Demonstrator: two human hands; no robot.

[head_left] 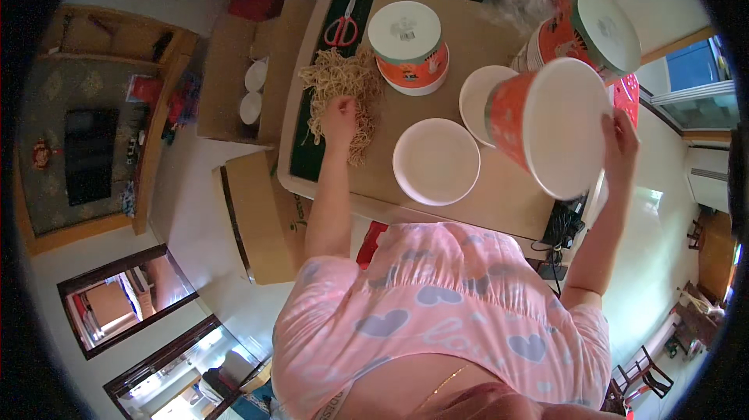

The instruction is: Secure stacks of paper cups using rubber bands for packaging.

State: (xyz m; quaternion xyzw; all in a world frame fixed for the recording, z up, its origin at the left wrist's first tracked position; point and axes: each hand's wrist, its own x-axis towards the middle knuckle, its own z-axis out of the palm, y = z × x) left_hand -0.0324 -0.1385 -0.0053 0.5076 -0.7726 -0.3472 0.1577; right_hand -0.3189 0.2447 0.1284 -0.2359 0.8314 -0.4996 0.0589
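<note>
Two hands busy. Right hand (622, 147) grips rim of orange paper tub (546, 127), frame right, tilted above worktop (484, 38); likely light, crushable, best held at rim. Left hand (341, 120) clutches noodle heap (339, 88), centre-left: brittle, loose.

Red scissors (342, 28) lie beyond the noodle grip. 1 upturned tub (409, 47) stands between both grips, with 2 white lids (436, 161) nearer. A tilted tub (597, 36) sits beyond the right grip. 2 cardboard boxes (261, 217) lie left of the table (499, 194).
</note>
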